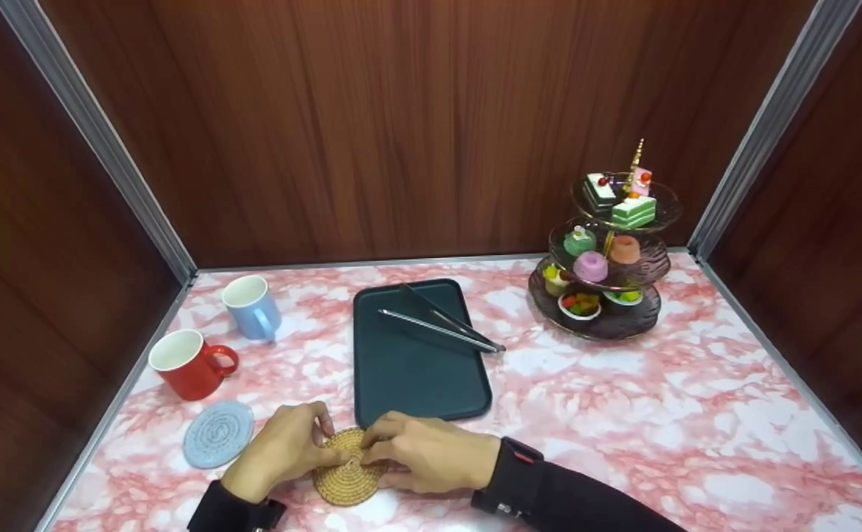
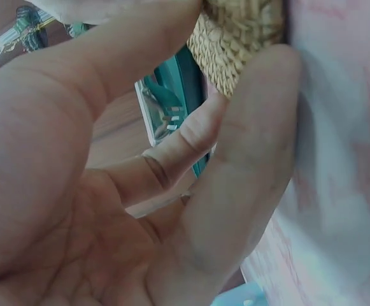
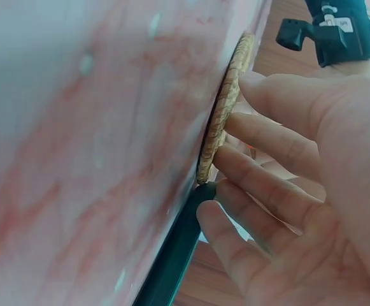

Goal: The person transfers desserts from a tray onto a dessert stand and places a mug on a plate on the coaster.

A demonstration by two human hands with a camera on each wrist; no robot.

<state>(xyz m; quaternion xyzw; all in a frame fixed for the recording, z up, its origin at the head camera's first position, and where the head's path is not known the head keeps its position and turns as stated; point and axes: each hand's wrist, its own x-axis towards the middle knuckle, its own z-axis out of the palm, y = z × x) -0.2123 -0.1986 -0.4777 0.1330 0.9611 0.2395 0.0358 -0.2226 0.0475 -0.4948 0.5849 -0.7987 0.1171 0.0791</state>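
Note:
A round, tan woven coaster (image 1: 348, 484) lies at the front of the table, by the near end of a dark green tray (image 1: 416, 377). My left hand (image 1: 283, 447) pinches its left side, the thumb on the top face and a finger (image 2: 261, 108) at the edge close to the table. From the other side my right hand (image 1: 434, 452) touches the weave with extended fingertips (image 3: 235, 121). In the right wrist view the coaster's edge (image 3: 221, 111) stands thin against the tabletop, with the tray's corner right beside it.
Left of my hands lies a light blue round coaster (image 1: 218, 434), with a red mug (image 1: 193, 377) and a light blue mug (image 1: 248, 314) behind. Metal tongs (image 1: 442, 325) rest across the tray. A three-tier stand (image 1: 634, 321) bears small cakes at back right. Wooden panels (image 1: 416, 133) enclose the table.

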